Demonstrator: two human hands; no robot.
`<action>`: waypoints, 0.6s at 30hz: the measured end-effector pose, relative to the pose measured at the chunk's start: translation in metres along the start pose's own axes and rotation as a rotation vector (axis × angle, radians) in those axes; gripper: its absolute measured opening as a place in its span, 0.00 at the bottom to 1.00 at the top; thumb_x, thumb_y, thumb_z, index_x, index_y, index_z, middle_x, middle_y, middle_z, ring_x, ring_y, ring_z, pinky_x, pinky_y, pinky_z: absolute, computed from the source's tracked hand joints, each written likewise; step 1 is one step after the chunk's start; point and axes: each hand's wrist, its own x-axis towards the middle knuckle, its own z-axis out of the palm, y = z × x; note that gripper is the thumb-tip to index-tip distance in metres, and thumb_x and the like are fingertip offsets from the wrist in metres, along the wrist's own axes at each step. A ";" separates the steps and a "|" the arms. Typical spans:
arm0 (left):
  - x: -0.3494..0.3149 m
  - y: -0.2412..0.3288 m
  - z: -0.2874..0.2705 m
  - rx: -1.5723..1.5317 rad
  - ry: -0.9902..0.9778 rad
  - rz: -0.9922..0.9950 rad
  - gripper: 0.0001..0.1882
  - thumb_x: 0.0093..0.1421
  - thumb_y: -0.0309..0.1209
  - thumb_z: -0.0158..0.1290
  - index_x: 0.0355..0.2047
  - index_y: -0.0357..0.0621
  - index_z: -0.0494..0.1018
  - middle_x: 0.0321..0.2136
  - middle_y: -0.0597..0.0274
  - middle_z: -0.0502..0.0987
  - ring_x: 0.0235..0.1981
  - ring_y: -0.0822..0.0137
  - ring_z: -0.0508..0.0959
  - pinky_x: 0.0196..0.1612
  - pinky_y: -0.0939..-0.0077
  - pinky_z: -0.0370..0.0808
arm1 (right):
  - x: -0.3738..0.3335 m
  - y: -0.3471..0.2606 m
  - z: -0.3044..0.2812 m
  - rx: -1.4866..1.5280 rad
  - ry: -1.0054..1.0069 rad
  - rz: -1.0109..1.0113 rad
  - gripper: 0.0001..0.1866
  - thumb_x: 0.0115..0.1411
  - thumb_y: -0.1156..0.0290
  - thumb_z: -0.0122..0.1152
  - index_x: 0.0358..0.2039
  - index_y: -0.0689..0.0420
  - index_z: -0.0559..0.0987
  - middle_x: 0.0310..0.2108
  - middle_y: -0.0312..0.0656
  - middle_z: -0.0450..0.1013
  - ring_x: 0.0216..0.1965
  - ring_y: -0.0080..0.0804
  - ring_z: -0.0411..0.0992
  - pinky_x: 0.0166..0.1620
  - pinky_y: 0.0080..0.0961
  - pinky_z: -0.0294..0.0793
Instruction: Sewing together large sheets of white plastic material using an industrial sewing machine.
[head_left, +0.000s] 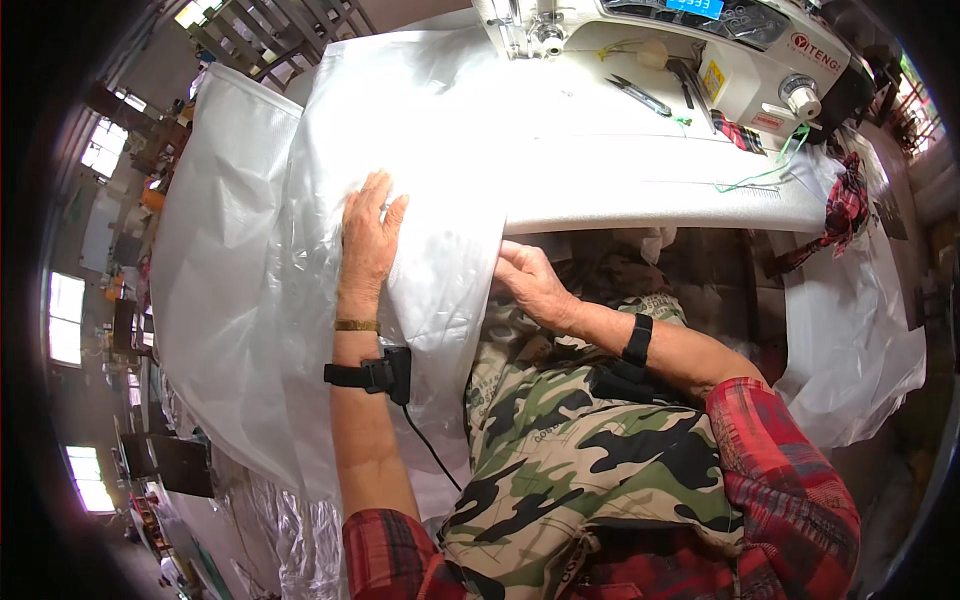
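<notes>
A large sheet of translucent white plastic (235, 270) drapes over the left of the sewing table and down across my lap. My left hand (371, 235) lies flat on it, fingers stretched out toward the sewing machine (720, 45). At the sheet's right edge, just below the table's front edge, my right hand (530, 282) pinches the plastic between thumb and fingers. Some of its fingertips are hidden behind the sheet. The machine's needle area (545, 40) stands beyond the sheet, at the top. Glare washes out the plastic near it.
Thread snips (640, 97) lie on the white table (640, 185) near the machine base. Green thread (765, 180) trails over its right side. A plaid cloth strip (845, 205) and more white plastic (850, 350) hang at the right. A black cable (430, 445) runs from my left wrist strap.
</notes>
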 end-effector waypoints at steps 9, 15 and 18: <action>0.004 0.003 0.002 0.016 0.000 0.021 0.25 0.68 0.43 0.48 0.57 0.35 0.70 0.58 0.48 0.71 0.63 0.51 0.66 0.66 0.56 0.58 | 0.003 0.035 -0.010 -0.405 -0.076 0.077 0.14 0.64 0.67 0.52 0.37 0.65 0.80 0.22 0.39 0.72 0.29 0.23 0.68 0.35 0.29 0.70; 0.001 -0.009 0.002 0.032 -0.005 0.035 0.26 0.68 0.44 0.49 0.57 0.35 0.70 0.59 0.48 0.70 0.64 0.53 0.66 0.67 0.56 0.56 | -0.068 -0.069 -0.013 -0.240 -0.354 0.191 0.18 0.65 0.61 0.61 0.48 0.62 0.78 0.37 0.35 0.76 0.42 0.22 0.71 0.48 0.25 0.72; 0.003 -0.010 0.003 0.044 -0.004 0.053 0.27 0.67 0.45 0.49 0.56 0.34 0.70 0.59 0.48 0.71 0.64 0.52 0.66 0.67 0.55 0.56 | -0.091 -0.105 -0.034 -0.180 -0.392 0.353 0.20 0.64 0.59 0.63 0.48 0.63 0.78 0.38 0.35 0.76 0.43 0.21 0.71 0.49 0.23 0.71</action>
